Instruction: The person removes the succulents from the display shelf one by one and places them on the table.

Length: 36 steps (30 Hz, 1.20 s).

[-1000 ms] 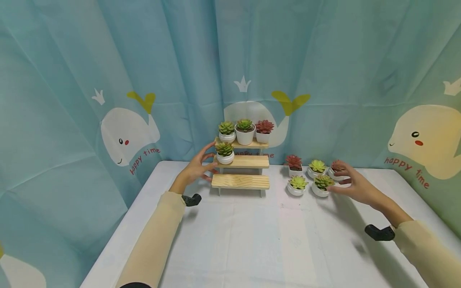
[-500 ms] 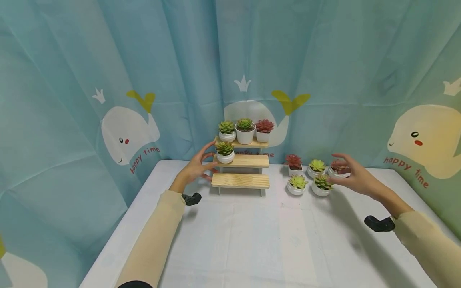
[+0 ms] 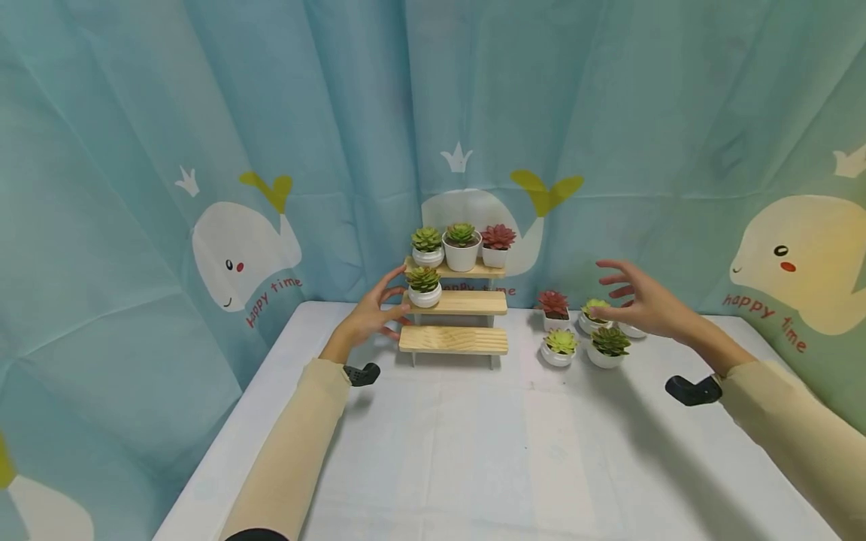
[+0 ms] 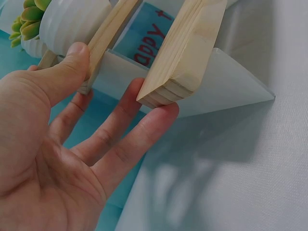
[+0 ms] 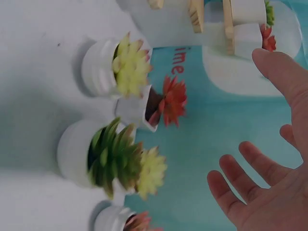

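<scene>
**Wooden stand braced on its left end; right hand hovering over loose pots**

Wooden stand (image 3: 455, 319), three steps, sits directly right of the left hand (image 3: 370, 314), touching it. Left hand: fingers spread and fairly straight, thumb tip against the end of the middle step, fingertips (image 4: 166, 111) against the end of the lowest step (left wrist view shows both contacts clearly). No finger curls round any plank; the hand presses against the stand's end and grips nothing.

Pot nearest the left hand: green succulent (image 3: 424, 286) in a ribbed white pot on the middle step, just beyond the thumb. Above the hand, on the top step, three pots in a row: green (image 3: 427, 246), darker green in a taller pot (image 3: 461, 246), red (image 3: 498, 244).

Right hand (image 3: 643, 303): raised above the table, palm down, fingers splayed wide, holding nothing and touching nothing (confirmed in the right wrist view, open palm with air around it).

Below and left of the right hand, loose pots on the white table (image 3: 473, 451): yellow-green succulent (image 3: 592, 315) just under the fingertips, dark green succulent (image 3: 607, 346) nearer the person, pale green succulent (image 3: 558, 347) left of that, red succulent (image 3: 553, 308) farthest from the hand, toward the stand. A fifth pot (image 3: 632, 330) lies under the palm, largely hidden in the head view.

Behind everything: teal curtain with whales (image 3: 237, 255).
</scene>
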{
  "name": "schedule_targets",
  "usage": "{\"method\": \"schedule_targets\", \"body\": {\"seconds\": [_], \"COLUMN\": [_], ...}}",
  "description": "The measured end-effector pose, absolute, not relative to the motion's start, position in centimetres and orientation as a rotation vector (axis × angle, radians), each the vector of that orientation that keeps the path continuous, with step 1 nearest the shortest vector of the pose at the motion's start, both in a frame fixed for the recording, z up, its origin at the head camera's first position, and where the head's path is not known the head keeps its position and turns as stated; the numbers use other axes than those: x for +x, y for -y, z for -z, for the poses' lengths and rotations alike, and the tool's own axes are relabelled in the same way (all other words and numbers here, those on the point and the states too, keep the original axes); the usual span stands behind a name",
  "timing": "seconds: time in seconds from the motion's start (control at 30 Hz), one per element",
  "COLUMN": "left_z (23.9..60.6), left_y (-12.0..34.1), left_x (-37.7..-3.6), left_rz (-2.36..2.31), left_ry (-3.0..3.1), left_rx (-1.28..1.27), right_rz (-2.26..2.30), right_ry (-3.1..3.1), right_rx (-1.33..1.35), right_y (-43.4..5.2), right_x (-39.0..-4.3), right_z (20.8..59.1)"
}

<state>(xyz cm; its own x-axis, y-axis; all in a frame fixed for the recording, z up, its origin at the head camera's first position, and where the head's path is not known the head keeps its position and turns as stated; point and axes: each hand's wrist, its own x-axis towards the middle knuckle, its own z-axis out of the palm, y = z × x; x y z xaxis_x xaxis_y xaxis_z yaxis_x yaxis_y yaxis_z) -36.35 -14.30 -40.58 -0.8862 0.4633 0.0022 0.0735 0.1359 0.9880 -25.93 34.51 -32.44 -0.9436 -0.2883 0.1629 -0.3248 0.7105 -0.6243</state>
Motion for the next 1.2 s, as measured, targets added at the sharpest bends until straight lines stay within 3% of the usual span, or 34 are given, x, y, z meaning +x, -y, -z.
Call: {"method": "schedule_targets", "body": {"seconds": [0.53,1.2], "left_z": [40.6,40.6], "left_y": [14.2,14.3], "left_x": [-36.4,-36.3], "left_rz": [-1.805,-1.801], "left_ry": [-2.129,-2.134], "left_rx": [0.506,0.525], "right_rz": [-1.101,-1.248], "right_ry": [2.850,2.798], "right_rx": [0.629,0.779], "right_y": [-28.9,-21.2], "right_x": [-28.2,-30.9], "right_z": [30.7,31.4]}}
